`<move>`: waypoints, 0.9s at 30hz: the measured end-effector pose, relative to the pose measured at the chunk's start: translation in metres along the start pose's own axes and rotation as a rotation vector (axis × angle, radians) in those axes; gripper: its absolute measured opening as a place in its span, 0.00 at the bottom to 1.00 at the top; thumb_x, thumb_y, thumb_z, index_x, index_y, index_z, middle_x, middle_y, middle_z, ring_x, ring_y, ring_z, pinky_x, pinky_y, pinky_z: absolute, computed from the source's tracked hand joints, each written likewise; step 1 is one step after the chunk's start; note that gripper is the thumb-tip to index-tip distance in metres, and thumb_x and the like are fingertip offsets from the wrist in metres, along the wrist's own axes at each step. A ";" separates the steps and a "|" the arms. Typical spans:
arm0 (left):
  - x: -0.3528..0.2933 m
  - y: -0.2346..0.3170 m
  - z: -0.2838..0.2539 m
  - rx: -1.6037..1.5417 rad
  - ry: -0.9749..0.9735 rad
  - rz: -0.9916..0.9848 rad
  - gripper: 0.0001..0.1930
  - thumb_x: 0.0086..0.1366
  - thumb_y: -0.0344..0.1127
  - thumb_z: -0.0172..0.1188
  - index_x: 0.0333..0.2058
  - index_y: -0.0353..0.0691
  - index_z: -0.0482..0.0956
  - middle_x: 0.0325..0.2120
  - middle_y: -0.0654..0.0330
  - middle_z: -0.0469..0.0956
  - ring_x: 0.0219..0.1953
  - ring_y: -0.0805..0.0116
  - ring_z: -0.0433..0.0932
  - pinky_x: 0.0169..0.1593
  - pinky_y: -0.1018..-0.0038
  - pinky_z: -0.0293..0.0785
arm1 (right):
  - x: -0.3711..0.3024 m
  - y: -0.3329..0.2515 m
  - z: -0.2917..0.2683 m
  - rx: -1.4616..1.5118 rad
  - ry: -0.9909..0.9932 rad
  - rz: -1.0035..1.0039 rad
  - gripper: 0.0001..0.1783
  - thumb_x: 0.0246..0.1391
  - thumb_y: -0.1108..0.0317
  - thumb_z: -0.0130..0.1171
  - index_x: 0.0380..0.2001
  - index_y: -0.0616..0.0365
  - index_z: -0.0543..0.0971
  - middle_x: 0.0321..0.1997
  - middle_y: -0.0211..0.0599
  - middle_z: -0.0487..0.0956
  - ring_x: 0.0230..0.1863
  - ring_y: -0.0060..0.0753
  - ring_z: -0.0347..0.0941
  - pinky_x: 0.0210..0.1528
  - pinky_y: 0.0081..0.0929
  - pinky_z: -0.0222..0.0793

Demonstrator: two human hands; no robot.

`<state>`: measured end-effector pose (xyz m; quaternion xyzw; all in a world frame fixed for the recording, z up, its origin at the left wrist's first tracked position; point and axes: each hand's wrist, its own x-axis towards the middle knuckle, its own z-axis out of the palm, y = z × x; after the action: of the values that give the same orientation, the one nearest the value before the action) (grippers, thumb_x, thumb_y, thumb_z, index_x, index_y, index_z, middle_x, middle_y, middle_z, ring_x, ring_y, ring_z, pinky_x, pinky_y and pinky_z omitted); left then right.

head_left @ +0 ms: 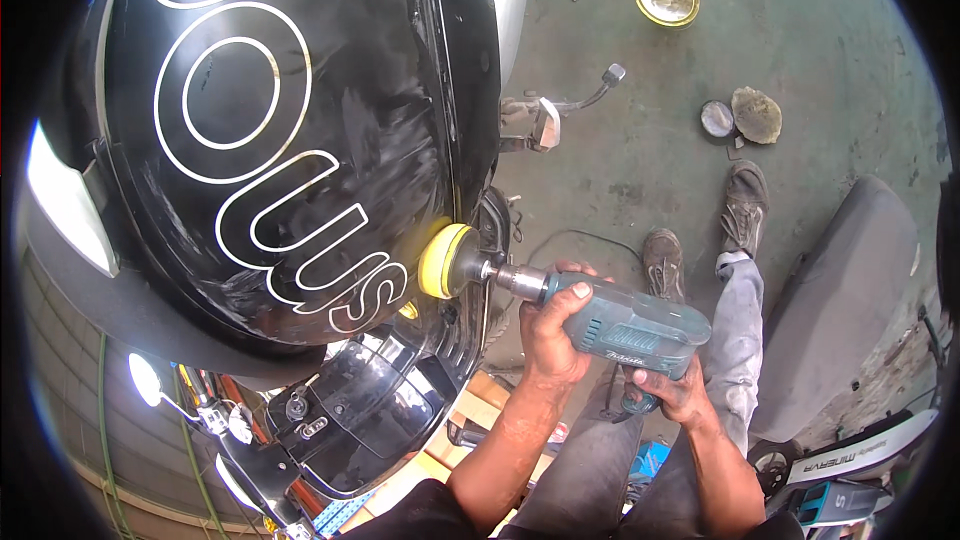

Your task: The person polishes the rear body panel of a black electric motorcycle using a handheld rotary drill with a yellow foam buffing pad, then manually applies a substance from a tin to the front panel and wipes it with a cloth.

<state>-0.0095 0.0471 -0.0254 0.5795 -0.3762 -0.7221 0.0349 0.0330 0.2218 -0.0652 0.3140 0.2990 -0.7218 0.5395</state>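
Presently, the person's left hand [553,335] is wrapping its fingers around the front of the teal drill [645,325], the right hand [678,393] is clasping its handle, and the yellow pad [438,262] is sitting at the black panel's [370,140] lower right edge. Beyond that edge, greenish floor [600,165] is spreading rightward toward a long grey piece [845,310].

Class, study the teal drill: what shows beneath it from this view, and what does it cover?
A brown shoe peeks out beyond the drill, on greenish floor; grey trousers show nearer. The drill covers much of the leg between, which cannot be seen.
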 end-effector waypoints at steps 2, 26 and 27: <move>-0.001 0.003 0.006 0.029 0.000 0.005 0.16 0.53 0.28 0.61 0.42 0.34 0.73 0.38 0.55 0.75 0.42 0.56 0.78 0.49 0.60 0.76 | 0.000 -0.004 0.002 0.015 0.001 -0.010 0.23 0.46 0.67 0.70 0.43 0.64 0.74 0.30 0.35 0.77 0.26 0.27 0.73 0.27 0.27 0.67; 0.010 0.014 0.053 0.125 0.019 0.090 0.17 0.54 0.28 0.60 0.43 0.34 0.72 0.38 0.55 0.75 0.42 0.58 0.78 0.48 0.62 0.77 | 0.019 -0.046 0.000 0.163 -0.106 0.005 0.24 0.44 0.69 0.68 0.45 0.64 0.72 0.32 0.41 0.74 0.27 0.31 0.70 0.25 0.30 0.67; 0.011 0.016 0.055 0.158 0.002 0.094 0.17 0.55 0.29 0.60 0.44 0.35 0.71 0.39 0.55 0.74 0.44 0.57 0.78 0.49 0.61 0.76 | 0.019 -0.051 0.001 0.170 -0.106 0.004 0.24 0.44 0.69 0.68 0.45 0.64 0.72 0.32 0.41 0.74 0.27 0.31 0.70 0.25 0.30 0.67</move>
<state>-0.0665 0.0584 -0.0223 0.5627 -0.4587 -0.6873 0.0234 -0.0208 0.2221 -0.0743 0.3206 0.2073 -0.7591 0.5273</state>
